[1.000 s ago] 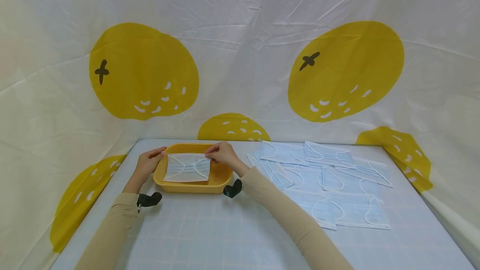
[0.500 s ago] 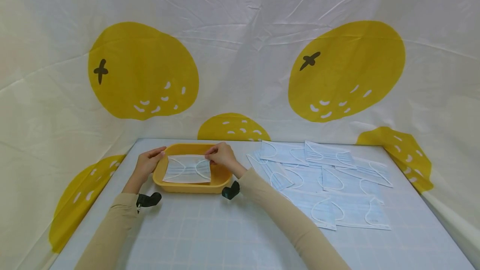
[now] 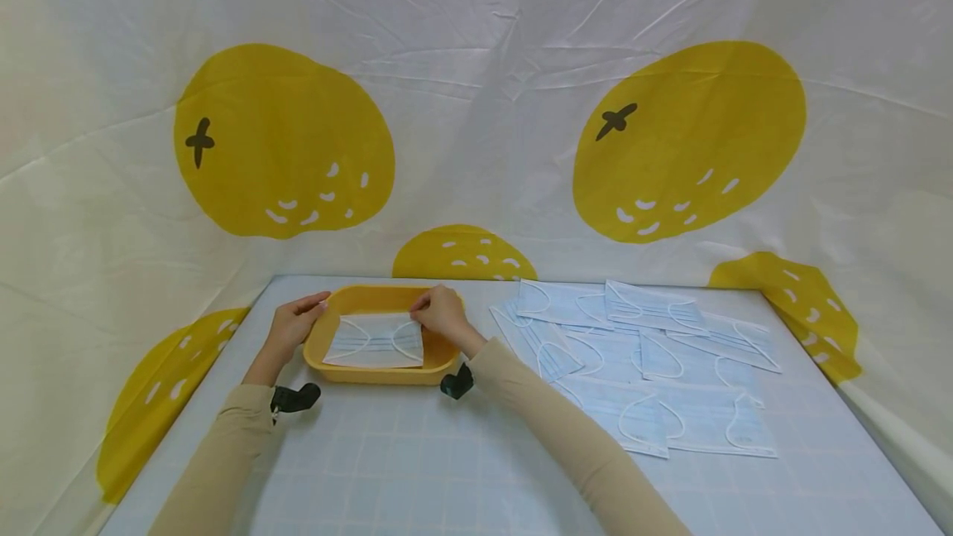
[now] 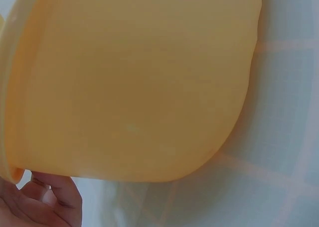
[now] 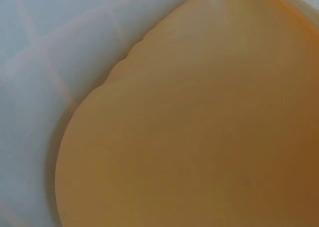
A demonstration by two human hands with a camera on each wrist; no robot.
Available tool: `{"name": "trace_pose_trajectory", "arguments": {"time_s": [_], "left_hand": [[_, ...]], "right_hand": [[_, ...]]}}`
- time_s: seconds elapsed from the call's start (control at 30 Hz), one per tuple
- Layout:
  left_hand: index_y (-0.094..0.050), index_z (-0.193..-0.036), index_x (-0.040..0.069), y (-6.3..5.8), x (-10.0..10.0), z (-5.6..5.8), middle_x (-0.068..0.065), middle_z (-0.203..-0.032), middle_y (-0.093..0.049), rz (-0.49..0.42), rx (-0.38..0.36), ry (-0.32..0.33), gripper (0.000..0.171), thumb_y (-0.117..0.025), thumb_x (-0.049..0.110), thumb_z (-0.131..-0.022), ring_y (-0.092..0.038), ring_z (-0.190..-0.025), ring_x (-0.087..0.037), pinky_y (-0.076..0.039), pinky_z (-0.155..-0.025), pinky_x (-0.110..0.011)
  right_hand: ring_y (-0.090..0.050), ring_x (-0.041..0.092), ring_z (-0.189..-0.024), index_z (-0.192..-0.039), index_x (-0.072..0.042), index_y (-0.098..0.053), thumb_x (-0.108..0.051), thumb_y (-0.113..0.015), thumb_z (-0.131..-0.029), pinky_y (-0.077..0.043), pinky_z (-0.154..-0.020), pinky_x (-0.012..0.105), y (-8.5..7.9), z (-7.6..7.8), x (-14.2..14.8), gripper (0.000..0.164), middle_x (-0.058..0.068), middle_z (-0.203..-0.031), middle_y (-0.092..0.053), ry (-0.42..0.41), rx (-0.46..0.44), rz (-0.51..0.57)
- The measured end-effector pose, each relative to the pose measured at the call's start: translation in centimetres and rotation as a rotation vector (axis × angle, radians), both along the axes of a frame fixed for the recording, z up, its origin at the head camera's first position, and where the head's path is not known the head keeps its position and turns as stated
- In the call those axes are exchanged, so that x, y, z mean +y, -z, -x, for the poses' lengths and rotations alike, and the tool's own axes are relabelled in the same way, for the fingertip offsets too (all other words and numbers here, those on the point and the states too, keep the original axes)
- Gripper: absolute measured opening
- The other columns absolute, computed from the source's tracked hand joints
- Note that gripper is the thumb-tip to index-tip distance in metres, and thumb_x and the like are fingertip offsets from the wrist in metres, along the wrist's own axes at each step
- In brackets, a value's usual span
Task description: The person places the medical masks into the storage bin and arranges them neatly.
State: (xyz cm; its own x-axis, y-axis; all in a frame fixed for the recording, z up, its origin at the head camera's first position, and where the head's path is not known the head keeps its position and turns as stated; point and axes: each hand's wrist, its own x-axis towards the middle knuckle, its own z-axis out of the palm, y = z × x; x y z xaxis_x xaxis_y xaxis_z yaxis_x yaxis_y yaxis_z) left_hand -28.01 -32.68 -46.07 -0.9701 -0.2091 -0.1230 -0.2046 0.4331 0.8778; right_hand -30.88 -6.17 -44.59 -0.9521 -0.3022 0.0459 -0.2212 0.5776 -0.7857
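A yellow plastic basin (image 3: 372,375) stands at the back left of the table. Inside it a pale blue face mask (image 3: 375,340) lies flat with its white ear loops up. My right hand (image 3: 444,313) pinches the mask's upper right corner over the basin. At the left end, my left hand (image 3: 289,327) grips the basin's rim, thumb on top. In the left wrist view the fingers (image 4: 65,197) show under the rim, beside the smooth basin wall (image 4: 129,87). The right wrist view is filled mostly by the basin's outer wall (image 5: 174,137), with that hand out of sight.
Several more face masks (image 3: 700,412) overlap in a loose spread across the right side of the table (image 3: 417,461). Behind hangs a white curtain (image 3: 484,147) printed with large yellow fruit. Black wrist mounts (image 3: 296,396) sit close to the basin's near side.
The mask has come down lower into the basin and shifted slightly right and nearer, with my right hand following it. My left hand stays at the rim.
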Motion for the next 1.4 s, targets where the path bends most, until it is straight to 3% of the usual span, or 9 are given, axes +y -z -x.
{"name": "trace_pose_trajectory", "arguments": {"time_s": [0.47, 0.67, 0.73, 0.87, 0.97, 1.13, 1.23, 1.4], "left_hand": [[-0.046, -0.143, 0.009, 0.0, 0.2, -0.1, -0.019, -0.146, -0.045, 0.008, -0.026, -0.012, 0.047, -0.047, 0.030, -0.102, -0.053, -0.108, -0.017, -0.047, -0.070, -0.008], [-0.045, -0.143, 0.008, -0.1, 0.2, -0.2, -0.018, -0.148, -0.043, 0.000, -0.019, -0.009, 0.047, -0.046, 0.029, -0.102, -0.050, -0.119, -0.022, -0.045, -0.070, -0.005], [-0.044, -0.144, 0.008, -0.1, 0.2, -0.3, -0.017, -0.149, -0.042, 0.006, -0.020, -0.008, 0.047, -0.045, 0.030, -0.102, -0.048, -0.123, -0.025, -0.047, -0.077, -0.008], [-0.043, -0.144, 0.008, -0.1, 0.3, -0.3, -0.017, -0.150, -0.041, 0.006, -0.025, -0.008, 0.047, -0.044, 0.030, -0.102, -0.044, -0.131, -0.029, -0.047, -0.101, -0.027], [-0.043, -0.144, 0.008, 0.0, 0.3, -0.3, -0.017, -0.150, -0.041, 0.002, -0.026, -0.008, 0.048, -0.045, 0.031, -0.102, -0.047, -0.127, -0.026, -0.048, -0.099, -0.027], [-0.044, -0.144, 0.009, 0.2, 0.2, -0.2, -0.017, -0.148, -0.043, -0.022, -0.016, -0.001, 0.048, -0.047, 0.032, -0.101, -0.053, -0.097, 0.000, -0.047, -0.072, -0.007], [-0.044, -0.144, 0.009, 0.2, 0.2, -0.2, -0.017, -0.148, -0.043, -0.035, -0.006, 0.001, 0.049, -0.047, 0.032, -0.101, -0.049, -0.087, 0.010, -0.047, -0.069, -0.006], [-0.044, -0.144, 0.010, 0.2, 0.0, -0.3, -0.016, -0.149, -0.043, -0.022, -0.001, -0.002, 0.050, -0.047, 0.036, -0.101, -0.047, -0.087, 0.010, -0.047, -0.070, -0.007]], "right_hand": [[-0.061, 0.011, -0.076, -0.093, -0.014, -0.077, -0.018, -0.071, -0.087, -0.050, -0.068, 0.020, -0.4, -0.5, 0.0, 0.010, -0.001, -0.090, -0.073, 0.006, 0.104, -0.273], [-0.062, 0.013, -0.079, -0.095, -0.014, -0.077, -0.018, -0.069, -0.087, -0.050, -0.070, 0.022, -0.9, -0.8, 0.2, 0.011, -0.001, -0.091, -0.074, 0.000, 0.112, -0.255], [-0.063, 0.013, -0.080, -0.095, -0.014, -0.076, -0.017, -0.069, -0.087, -0.050, -0.071, 0.022, -1.0, -0.9, 0.4, 0.011, -0.001, -0.091, -0.073, -0.009, 0.121, -0.237], [-0.063, 0.014, -0.083, -0.096, -0.013, -0.076, -0.016, -0.068, -0.088, -0.052, -0.075, 0.023, -1.2, -1.1, 1.0, 0.012, 0.000, -0.093, -0.073, -0.032, 0.156, -0.199], [-0.063, 0.015, -0.085, -0.097, -0.012, -0.075, -0.015, -0.067, -0.089, -0.053, -0.077, 0.023, -1.4, -1.3, 1.6, 0.012, 0.001, -0.095, -0.073, -0.041, 0.172, -0.173], [-0.062, 0.016, -0.085, -0.097, -0.010, -0.075, -0.013, -0.068, -0.089, -0.053, -0.075, 0.025, -1.7, -1.6, 2.8, 0.012, 0.002, -0.094, -0.073, -0.037, 0.189, -0.153], [-0.061, 0.017, -0.084, -0.097, -0.009, -0.076, -0.013, -0.069, -0.088, -0.053, -0.075, 0.026, -1.9, -1.7, 3.4, 0.012, 0.003, -0.093, -0.073, -0.030, 0.204, -0.145], [-0.064, 0.018, -0.087, -0.098, -0.009, -0.075, -0.011, -0.068, -0.088, -0.055, -0.077, 0.026, -2.2, -1.9, 4.4, 0.012, 0.003, -0.096, -0.073, -0.029, 0.198, -0.117]]}}
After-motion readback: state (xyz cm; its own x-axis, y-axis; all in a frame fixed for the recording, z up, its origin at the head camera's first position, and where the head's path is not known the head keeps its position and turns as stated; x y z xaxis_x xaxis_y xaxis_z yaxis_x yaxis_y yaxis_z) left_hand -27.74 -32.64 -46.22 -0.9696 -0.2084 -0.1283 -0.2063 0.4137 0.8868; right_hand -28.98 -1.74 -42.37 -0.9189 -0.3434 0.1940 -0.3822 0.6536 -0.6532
